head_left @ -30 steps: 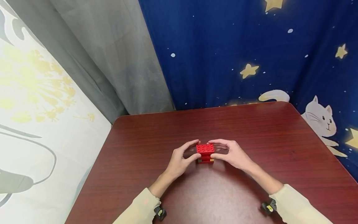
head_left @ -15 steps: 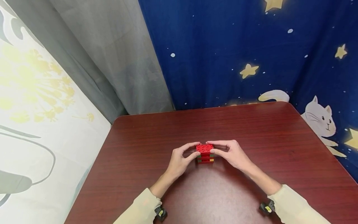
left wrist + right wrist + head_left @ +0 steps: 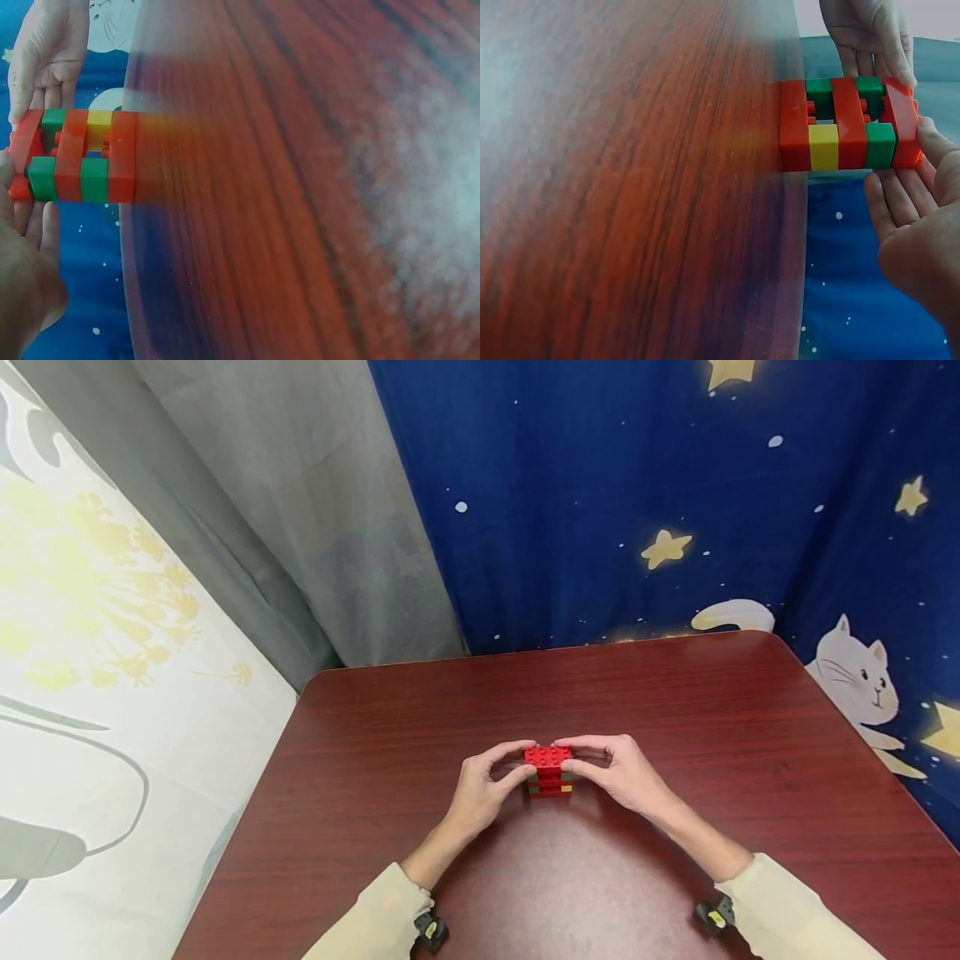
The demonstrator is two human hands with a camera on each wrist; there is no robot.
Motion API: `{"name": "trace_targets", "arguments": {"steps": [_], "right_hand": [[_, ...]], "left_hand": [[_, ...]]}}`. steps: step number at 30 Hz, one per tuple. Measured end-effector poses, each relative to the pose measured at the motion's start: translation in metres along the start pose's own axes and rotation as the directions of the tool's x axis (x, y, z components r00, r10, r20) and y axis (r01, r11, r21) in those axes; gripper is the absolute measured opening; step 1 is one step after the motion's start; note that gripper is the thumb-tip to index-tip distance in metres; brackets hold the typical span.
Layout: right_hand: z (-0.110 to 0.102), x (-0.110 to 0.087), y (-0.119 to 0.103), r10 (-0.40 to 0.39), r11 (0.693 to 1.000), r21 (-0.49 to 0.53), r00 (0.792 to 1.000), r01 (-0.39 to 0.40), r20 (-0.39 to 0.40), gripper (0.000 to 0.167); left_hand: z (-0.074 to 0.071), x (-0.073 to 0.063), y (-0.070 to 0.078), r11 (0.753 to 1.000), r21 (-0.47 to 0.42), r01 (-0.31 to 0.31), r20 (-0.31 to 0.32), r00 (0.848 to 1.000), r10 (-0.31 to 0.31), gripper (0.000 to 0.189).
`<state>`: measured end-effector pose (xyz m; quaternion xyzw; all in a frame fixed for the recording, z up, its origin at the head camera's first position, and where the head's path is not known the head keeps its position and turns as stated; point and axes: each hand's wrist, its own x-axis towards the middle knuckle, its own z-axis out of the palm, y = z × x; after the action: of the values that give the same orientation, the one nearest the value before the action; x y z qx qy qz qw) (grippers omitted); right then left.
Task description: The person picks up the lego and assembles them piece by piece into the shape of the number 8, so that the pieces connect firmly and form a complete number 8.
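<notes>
A stack of toy building bricks stands on the table. Its top is a red brick [image 3: 547,757] with studs, which looks tilted in both wrist views. My left hand [image 3: 476,787] pinches this brick at its left end, thumb in front and fingers behind. At the other end my right hand [image 3: 624,770] pinches it likewise. Lower down come a middle red brick [image 3: 848,120] and a bottom red brick [image 3: 794,126]. Between the red layers sit small bricks: a green brick [image 3: 880,145] and a yellow brick [image 3: 823,147] on one side, green bricks [image 3: 94,180] on the other.
The brown wooden table [image 3: 390,718] extends around the stack on all sides. Behind its far edge hang a blue star-patterned curtain [image 3: 585,510] and a grey curtain [image 3: 315,527]. Each wrist carries a small black camera [image 3: 431,931].
Both thumbs have shifted slightly up the front of the top red brick, and more of the green bricks below shows. The stack stays in nearly the same place.
</notes>
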<state>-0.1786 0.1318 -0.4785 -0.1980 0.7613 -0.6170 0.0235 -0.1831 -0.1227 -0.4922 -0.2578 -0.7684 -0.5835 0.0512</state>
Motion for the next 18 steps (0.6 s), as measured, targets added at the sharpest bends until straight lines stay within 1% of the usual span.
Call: {"name": "trace_targets", "arguments": {"steps": [10, 18], "right_hand": [[0.0019, -0.0001, 0.0022, 0.005, 1.0, -0.003, 1.0, -0.005, -0.009, 0.036], [0.0028, -0.0021, 0.003, 0.002, 1.0, -0.005, 1.0, -0.002, -0.022, 0.035]], "left_hand": [[-0.0014, -0.0004, 0.0015, 1.0, -0.01, 0.028, 0.004, 1.0, -0.028, 0.037], [-0.0013, -0.0001, 0.0007, 0.999, -0.027, 0.018, 0.014, 1.0, -0.018, 0.037]]}}
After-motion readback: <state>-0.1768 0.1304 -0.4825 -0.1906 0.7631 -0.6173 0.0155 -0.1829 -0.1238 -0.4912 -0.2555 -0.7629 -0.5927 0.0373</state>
